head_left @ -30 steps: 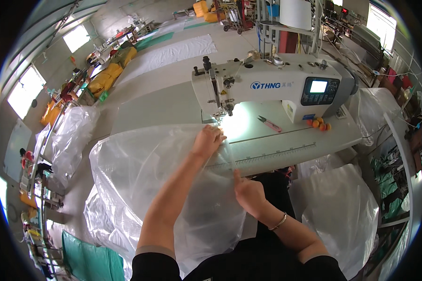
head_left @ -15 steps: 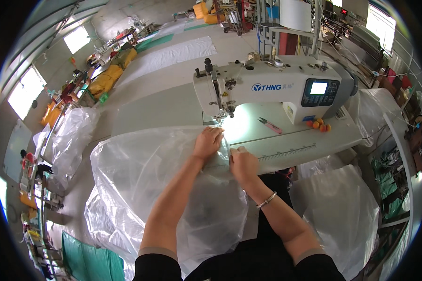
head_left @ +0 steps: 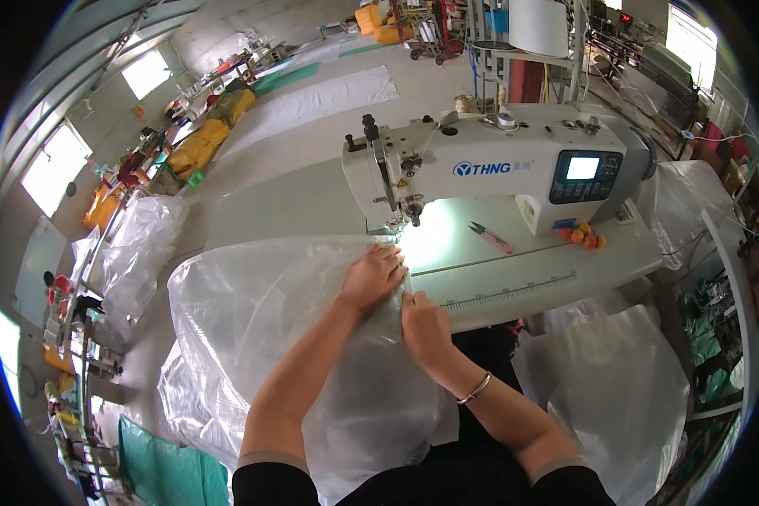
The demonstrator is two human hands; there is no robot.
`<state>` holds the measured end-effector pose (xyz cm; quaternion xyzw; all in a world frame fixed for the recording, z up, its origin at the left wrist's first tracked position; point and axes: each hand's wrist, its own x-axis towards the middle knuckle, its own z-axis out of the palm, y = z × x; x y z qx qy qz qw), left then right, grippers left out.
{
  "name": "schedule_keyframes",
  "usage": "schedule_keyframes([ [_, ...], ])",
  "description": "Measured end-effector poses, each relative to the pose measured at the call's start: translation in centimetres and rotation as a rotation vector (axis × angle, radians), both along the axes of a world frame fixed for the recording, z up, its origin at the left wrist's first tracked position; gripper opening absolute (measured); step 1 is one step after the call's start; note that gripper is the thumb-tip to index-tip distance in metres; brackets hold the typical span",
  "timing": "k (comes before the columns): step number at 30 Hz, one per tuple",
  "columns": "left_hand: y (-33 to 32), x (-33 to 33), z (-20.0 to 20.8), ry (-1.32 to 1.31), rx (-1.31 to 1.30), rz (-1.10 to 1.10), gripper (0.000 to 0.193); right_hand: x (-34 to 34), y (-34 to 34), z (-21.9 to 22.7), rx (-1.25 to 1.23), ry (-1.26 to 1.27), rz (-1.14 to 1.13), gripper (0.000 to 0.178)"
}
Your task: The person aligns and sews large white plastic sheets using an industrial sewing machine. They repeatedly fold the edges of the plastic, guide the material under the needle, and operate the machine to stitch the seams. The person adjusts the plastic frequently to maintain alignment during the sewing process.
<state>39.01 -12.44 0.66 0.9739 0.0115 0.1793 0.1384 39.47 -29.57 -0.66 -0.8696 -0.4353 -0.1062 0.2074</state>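
A translucent plastic sheet [head_left: 253, 291] spreads over the left of the sewing table and hangs down toward my lap. Its right edge runs up to the needle area of a white sewing machine [head_left: 472, 164], where a bright lamp glows. My left hand [head_left: 374, 278] lies flat on the sheet just before the needle, fingers stretched toward it. Nearer to me, my right hand [head_left: 426, 327] is closed on the sheet's right edge, thumb uppermost. The machine head hides part of the presser foot and stitching point.
Pink-handled thread snips [head_left: 491, 238] and several small orange balls [head_left: 584, 237] lie on the machine bed [head_left: 514, 282], along which a printed ruler runs. More plastic sheeting [head_left: 616, 384] hangs at right. Farther back stand a thread cone [head_left: 538, 29] and yellow bundles [head_left: 198, 145].
My right hand has shifted slightly left and nearer to me along the sheet's edge. My left hand stays by the needle, its fingers a little more spread. The view has moved slightly.
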Motion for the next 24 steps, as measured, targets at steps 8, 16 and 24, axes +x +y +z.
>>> schedule_keyframes([
  [8, 1.4, 0.9, 0.8, -0.015, -0.072, -0.023, 0.025, 1.2, 1.0, 1.1, 0.018, 0.102, 0.022, 0.031],
  [16, -1.9, -4.2, 2.7, 0.183, -0.17, 0.116, 0.047, 3.6, 3.5, 0.3, 0.084, 0.025, -0.015, 0.006],
  [24, -12.7, -25.1, -0.9, 0.636, 0.32, 0.091, 0.059, 6.4, 6.1, -1.4, 0.126, 0.008, 0.029, 0.004],
])
